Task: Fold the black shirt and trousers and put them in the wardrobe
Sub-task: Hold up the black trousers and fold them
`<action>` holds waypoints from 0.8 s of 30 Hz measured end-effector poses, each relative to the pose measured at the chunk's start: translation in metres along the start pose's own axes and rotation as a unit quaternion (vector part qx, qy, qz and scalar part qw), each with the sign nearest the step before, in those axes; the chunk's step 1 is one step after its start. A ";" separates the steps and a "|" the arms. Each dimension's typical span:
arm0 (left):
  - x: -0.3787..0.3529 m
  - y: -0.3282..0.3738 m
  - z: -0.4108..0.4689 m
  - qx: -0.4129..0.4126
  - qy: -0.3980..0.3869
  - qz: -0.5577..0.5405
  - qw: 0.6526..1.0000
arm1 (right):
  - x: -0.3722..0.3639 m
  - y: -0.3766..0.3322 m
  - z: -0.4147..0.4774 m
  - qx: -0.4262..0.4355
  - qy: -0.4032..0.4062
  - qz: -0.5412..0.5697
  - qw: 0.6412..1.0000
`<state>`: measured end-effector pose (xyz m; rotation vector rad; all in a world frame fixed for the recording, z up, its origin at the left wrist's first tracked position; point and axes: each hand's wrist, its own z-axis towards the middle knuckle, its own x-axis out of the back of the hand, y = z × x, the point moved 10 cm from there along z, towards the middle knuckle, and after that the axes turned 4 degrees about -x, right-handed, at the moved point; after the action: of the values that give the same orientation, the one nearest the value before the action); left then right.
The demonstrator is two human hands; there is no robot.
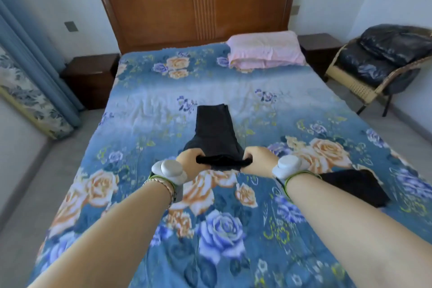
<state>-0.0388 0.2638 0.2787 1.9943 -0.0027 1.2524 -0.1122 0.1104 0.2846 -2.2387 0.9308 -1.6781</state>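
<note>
Black trousers (214,133), blue floral bedspread (145,105) with peach roses, pink pillow (265,50), brown headboard (198,4)

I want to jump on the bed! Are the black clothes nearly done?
About halfway. Done: one black garment looks folded on the bed. In hand: the left hand and right hand grip the near end of the long black piece, probably the trousers. Left: finish that fold, then carry both to the wardrobe, not in view.

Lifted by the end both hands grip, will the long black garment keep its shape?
Probably not: the black garment bunches between the left hand and right hand, so it looks floppy and should droop. It is likely light, since it lies thin and flat on the bedspread.
</note>
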 end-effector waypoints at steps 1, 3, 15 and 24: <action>-0.013 -0.006 -0.008 0.003 -0.010 0.008 1.000 | -0.014 0.008 -0.005 -0.003 -0.014 -0.001 1.000; -0.060 -0.015 -0.045 0.030 -0.065 0.011 0.997 | -0.050 0.029 -0.042 -0.012 -0.062 -0.042 0.997; -0.210 -0.034 -0.230 0.116 -0.343 -0.034 0.932 | -0.185 0.073 -0.201 -0.051 -0.295 -0.104 0.948; -0.153 -0.043 -0.179 0.119 -0.110 -0.102 0.981 | -0.134 0.070 -0.154 -0.031 -0.089 0.023 0.995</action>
<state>-0.2386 0.3441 0.1755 2.2662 0.2481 0.9319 -0.3004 0.1661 0.1955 -2.3407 0.9942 -1.4210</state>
